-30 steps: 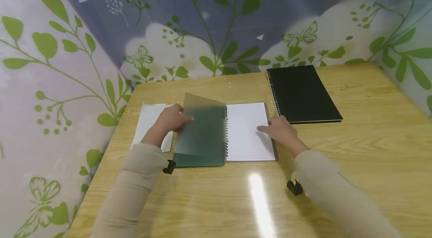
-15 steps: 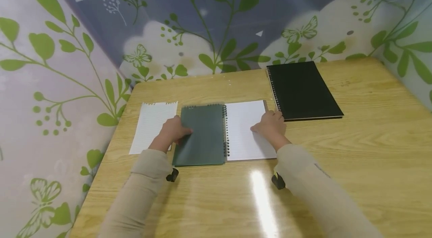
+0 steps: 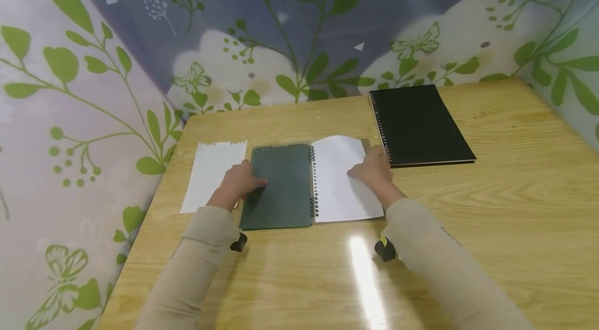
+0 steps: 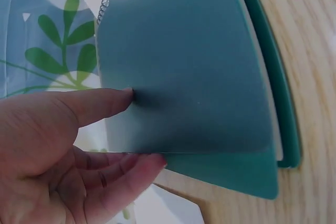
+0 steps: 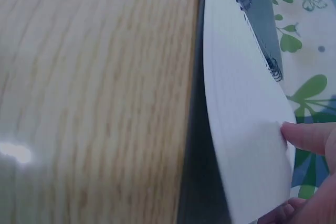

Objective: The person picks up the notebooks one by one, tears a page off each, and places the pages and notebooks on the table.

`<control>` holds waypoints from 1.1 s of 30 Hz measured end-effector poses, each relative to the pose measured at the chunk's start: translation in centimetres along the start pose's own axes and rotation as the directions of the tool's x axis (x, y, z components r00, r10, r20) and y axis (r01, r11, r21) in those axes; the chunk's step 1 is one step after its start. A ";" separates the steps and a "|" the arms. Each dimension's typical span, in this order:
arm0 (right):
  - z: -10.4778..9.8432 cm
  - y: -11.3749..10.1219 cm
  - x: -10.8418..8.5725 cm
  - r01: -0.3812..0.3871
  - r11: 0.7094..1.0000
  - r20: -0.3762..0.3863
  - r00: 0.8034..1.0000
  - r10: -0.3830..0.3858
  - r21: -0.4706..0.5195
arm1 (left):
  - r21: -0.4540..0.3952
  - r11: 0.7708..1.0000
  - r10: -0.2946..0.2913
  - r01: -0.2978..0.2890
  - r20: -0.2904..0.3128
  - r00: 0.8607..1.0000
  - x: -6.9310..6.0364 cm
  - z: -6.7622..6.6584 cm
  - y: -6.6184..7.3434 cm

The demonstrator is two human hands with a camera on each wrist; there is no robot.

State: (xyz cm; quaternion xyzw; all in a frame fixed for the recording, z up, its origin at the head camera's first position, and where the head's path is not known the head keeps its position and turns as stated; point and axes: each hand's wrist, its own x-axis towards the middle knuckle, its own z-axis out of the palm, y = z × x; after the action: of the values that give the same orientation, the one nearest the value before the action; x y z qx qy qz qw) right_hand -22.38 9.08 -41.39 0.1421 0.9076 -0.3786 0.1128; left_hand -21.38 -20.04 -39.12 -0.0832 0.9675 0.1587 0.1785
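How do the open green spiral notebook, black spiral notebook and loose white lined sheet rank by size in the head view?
1. Open green spiral notebook, both halves together
2. Black spiral notebook
3. Loose white lined sheet, partly hidden by the left hand

Open notebook (image 3: pixel 299 189) on table (image 3: pixel 444 247): cover (image 3: pixel 281 200) left of coil (image 3: pixel 313 184), pages (image 3: pixel 334 184) right of it. Loose sheet (image 3: pixel 210 169), also on table, just left of cover. Closed notebook (image 3: pixel 421 124) behind and right of the open one, near it. Back wall (image 3: pixel 262 75) behind table, side wall (image 3: pixel 70 137) to the left. Left hand (image 3: pixel 238 180) at cover's left edge, beside sheet; right hand (image 3: pixel 376 170) at pages' right edge, before closed notebook's near-left corner.
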 end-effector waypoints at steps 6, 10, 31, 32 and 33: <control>-1.0 1.0 0.1 0.039 0.998 -0.049 0.998 -0.036 0.056 | 0.184 0.983 0.032 -0.020 -0.063 0.997 -0.1 0.2 1.1; -1.2 1.4 0.2 0.079 0.995 -0.110 0.990 -0.085 -0.061 | 0.267 0.957 0.149 -0.114 -0.116 0.982 -0.1 0.8 3.1; 0.7 1.6 0.2 0.316 0.804 -0.343 0.781 -0.522 -0.503 | 0.192 0.936 0.283 -0.296 0.094 0.955 2.1 3.4 6.6; 0.7 1.6 0.2 0.320 0.808 -0.345 0.781 -0.521 -0.495 | 0.190 0.936 0.281 -0.296 0.101 0.954 2.1 3.3 6.7; 0.7 1.6 0.2 0.323 0.816 -0.345 0.786 -0.513 -0.479 | 0.185 0.937 0.279 -0.295 0.107 0.954 2.1 3.2 6.7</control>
State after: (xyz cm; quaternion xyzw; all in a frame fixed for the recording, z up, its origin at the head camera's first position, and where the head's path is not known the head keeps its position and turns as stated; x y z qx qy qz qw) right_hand -21.98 9.68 -43.02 -0.0077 0.9730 -0.1586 -0.1675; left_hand -23.74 -12.90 -40.91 0.0837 0.9724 0.0886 0.1992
